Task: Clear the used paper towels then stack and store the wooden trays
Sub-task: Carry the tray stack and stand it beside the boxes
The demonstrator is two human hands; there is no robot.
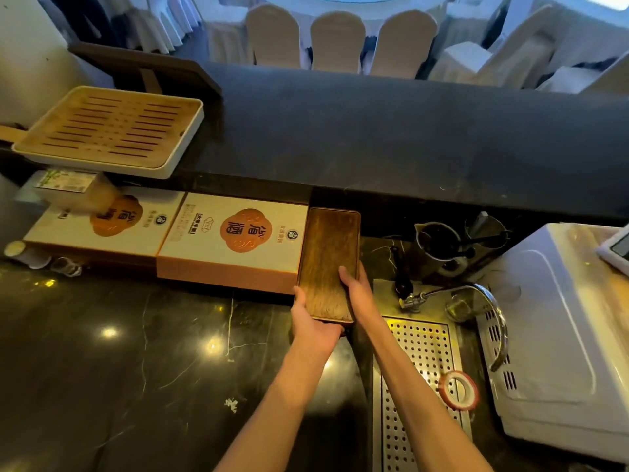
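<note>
A long, narrow dark wooden tray (326, 253) lies lengthwise on the black marble counter, squeezed between a white-and-orange gift box (235, 240) and the sink area. My left hand (315, 323) grips its near end from below and the left. My right hand (357, 289) holds its right edge, thumb lying on the tray's top. Whether it is one tray or a stack cannot be told. No paper towels are visible.
A slatted bamboo tray in a white base (112, 129) sits on the raised ledge at the left. A second gift box (102, 223) lies left. Right: perforated steel drain (422, 362), faucet (483, 301), tape roll (457, 390), metal jugs (439, 247), white appliance (561, 335). Covered chairs stand beyond the bar.
</note>
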